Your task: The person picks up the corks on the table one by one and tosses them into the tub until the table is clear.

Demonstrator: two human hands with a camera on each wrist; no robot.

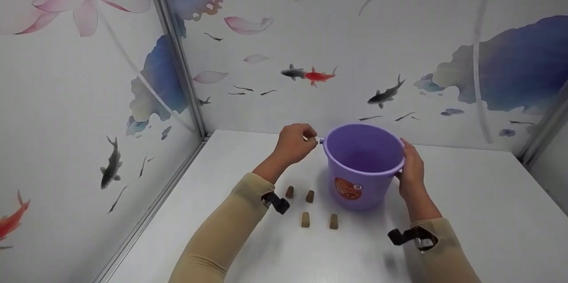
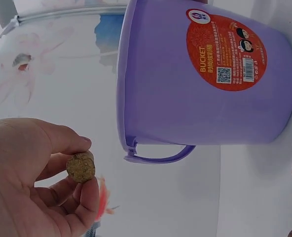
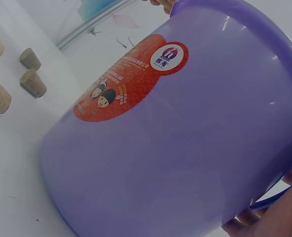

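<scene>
My left hand [image 1: 296, 143] pinches a cork stopper [image 2: 81, 167] between thumb and fingers, its round end showing in the left wrist view. That hand is level with the rim of a purple bucket [image 1: 360, 185], just beyond its left side. On the bucket's opposite side, my right hand [image 1: 411, 167] grips the wall just under the rim, close by the purple handle [image 3: 272, 198]. The bucket stands upright on the white table with a red label [image 2: 227, 49] on its front. In the head view the held cork is hidden behind the fingers.
Several more corks stand on the white table [image 1: 213, 247] left of and in front of the bucket, among them a near cork [image 1: 305, 219] and a far cork [image 1: 289, 191]. White panels [image 1: 266, 105] printed with fish and flowers enclose the table at the back and left.
</scene>
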